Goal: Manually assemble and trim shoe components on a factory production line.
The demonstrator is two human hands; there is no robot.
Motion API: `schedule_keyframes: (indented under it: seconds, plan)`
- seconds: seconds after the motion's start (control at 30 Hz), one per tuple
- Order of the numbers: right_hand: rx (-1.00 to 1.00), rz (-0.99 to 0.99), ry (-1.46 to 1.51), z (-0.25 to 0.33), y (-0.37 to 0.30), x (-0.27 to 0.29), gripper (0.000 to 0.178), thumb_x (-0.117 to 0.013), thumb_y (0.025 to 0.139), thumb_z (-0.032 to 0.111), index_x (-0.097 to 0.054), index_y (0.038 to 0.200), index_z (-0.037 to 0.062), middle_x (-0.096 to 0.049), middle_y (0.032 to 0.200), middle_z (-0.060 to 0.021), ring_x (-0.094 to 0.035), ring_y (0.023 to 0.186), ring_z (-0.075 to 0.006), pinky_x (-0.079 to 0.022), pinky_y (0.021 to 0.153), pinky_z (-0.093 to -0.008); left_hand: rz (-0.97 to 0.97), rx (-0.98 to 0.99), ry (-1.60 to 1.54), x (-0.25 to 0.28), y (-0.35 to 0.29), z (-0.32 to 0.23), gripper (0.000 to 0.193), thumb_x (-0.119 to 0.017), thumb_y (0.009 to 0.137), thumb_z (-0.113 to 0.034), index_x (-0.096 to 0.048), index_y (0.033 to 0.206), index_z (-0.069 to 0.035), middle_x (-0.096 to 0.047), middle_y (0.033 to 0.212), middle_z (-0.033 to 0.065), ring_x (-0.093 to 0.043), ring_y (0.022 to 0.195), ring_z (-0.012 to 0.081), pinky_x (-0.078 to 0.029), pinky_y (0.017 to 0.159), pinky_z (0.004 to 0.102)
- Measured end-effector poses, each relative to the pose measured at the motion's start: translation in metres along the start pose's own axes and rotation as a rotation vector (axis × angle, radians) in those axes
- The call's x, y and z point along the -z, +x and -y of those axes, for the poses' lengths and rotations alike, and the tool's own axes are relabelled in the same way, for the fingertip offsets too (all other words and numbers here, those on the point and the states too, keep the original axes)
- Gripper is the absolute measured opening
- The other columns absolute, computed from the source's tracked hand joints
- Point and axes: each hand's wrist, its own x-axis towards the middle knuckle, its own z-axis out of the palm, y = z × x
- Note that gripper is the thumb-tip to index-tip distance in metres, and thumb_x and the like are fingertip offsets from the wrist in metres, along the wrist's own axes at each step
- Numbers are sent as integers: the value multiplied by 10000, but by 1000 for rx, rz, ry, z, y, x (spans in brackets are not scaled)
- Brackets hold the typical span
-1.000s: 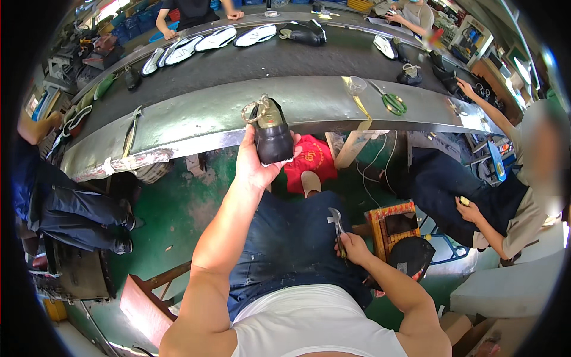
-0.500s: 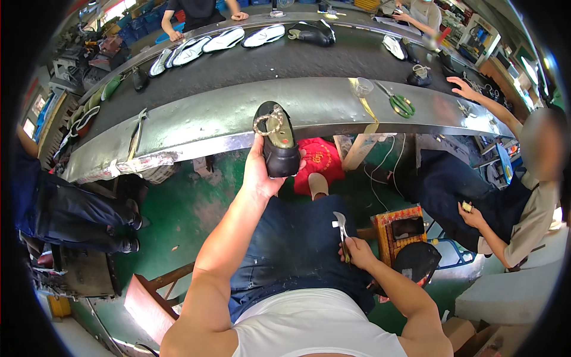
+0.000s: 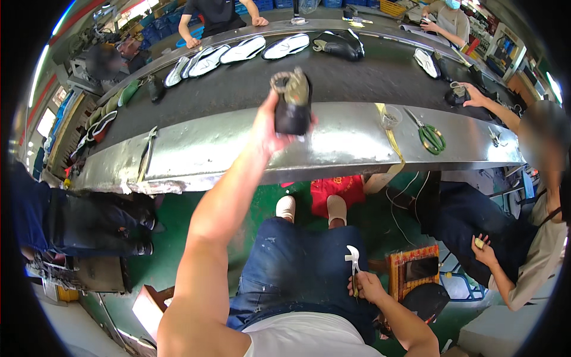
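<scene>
My left hand [image 3: 270, 126] is closed around a black shoe [image 3: 292, 116] with an olive upper and a loose loop of lace on top. Arm stretched out, it holds the shoe above the metal ledge [image 3: 226, 137] of the conveyor, heel toward me; the shoe is slightly blurred. By my right thigh, my right hand [image 3: 370, 287] grips the handles of metal lasting pincers [image 3: 353, 260], their curved head pointing away from me. Fingers on the shoe's far side are partly hidden.
On the dark belt [image 3: 220, 83] lie several white shoe uppers [image 3: 242, 50] and black shoes [image 3: 342, 44]. Green-handled scissors [image 3: 431, 137], a clear cup [image 3: 391, 118] and another pincer tool [image 3: 147, 153] rest on the ledge. A co-worker's hand [image 3: 474, 95] touches a shoe at right.
My left hand has carried the shoe forward, from the ledge's near edge to over the ledge and belt. The right-hand co-worker's hand has reached a shoe. The view has shifted.
</scene>
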Motion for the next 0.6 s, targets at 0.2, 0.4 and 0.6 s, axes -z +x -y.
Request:
schedule_keyframes:
  seconds: [0.2,0.4,0.6]
  plan:
    - [-38,41,-19,20,21,12,430,-330,1052,350,-567,1075,-8,-672,869,-102,-653,684,-144,-417,468,-207,-755,-228,923,14,131,-39,876,-402,943,-654,-299,1484,27,-335,1512,253,-371,1381,392,-318,1114,490]
    - [-29,79,-28,38,37,13,453,-322,1052,369,-569,1078,-10,-676,880,-112,-663,692,-160,-438,484,-218,-707,-534,1011,110,168,-41,744,-473,979,-505,-376,1419,87,-505,1387,250,-470,1313,325,-358,1082,379]
    - [-107,91,-67,64,56,17,510,-289,1056,399,-568,1075,-28,-674,870,-124,-676,697,-184,-437,487,-226,-545,-412,618,111,197,-58,678,-439,993,-525,-500,1337,56,-599,1282,196,-550,1183,264,-366,1047,362]
